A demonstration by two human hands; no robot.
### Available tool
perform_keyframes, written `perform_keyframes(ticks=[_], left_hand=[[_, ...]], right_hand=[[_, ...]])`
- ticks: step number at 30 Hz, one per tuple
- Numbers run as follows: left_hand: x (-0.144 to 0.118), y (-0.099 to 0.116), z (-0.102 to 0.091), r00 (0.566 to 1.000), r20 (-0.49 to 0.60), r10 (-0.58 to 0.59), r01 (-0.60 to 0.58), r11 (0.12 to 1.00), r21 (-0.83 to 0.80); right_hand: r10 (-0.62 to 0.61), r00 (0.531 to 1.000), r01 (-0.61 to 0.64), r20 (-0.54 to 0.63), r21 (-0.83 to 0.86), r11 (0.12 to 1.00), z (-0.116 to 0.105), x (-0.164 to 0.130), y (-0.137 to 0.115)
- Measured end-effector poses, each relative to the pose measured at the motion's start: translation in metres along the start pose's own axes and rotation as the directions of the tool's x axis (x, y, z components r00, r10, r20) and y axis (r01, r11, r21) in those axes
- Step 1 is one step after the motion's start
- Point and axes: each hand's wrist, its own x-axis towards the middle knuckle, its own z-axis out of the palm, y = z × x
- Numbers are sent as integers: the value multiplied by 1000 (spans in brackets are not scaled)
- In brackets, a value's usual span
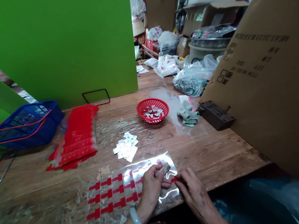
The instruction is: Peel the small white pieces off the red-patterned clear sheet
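Note:
In the head view a clear plastic sheet (167,195) lies at the table's front edge, covering part of several rows of red T-shaped pieces (118,189). My left hand (151,186), with a pale bangle (138,223) on the wrist, rests over the sheet. Its thumb and fingers are closed on a small flat greyish piece (162,170), whose kind I cannot make out. Just to the right, my right hand (194,191) pinches the end of a red piece (174,179) at the sheet's right edge. Beyond the sheet lies a loose pile of small white labels (126,147).
A red basket (154,119) holds small white pieces. Stacked red sheets (76,136) and blue baskets (25,126) stand left, before a green panel (72,45). A greenish cloth (188,113), a dark metal block (217,115) and a large cardboard box (268,83) are right.

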Motion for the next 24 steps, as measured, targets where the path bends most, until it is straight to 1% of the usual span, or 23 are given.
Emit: perform_keyframes(ticks=[6, 11, 15, 20, 24], left_hand=[[-1, 1, 2, 1000, -29, -3, 5, 999, 53], [0, 0, 2, 1000, -16, 15, -14, 999, 30], [-1, 0, 2, 1000, -15, 6, -6, 1000, 27], [0, -1, 1, 1000, -23, 2, -2, 1000, -3], [0, -2, 2, 999, -37, 13, -13, 1000, 0]], right_hand=[[-17, 999, 16, -34, -21, 1000, 2, 3, -5], [15, 1000, -14, -25, 46, 999, 0, 1, -3], [32, 994, -27, -104, 45, 999, 0, 1, 6], [27, 999, -25, -32, 79, 997, -2, 2, 5], [38, 998, -32, -54, 121, 992, -1, -1, -1]])
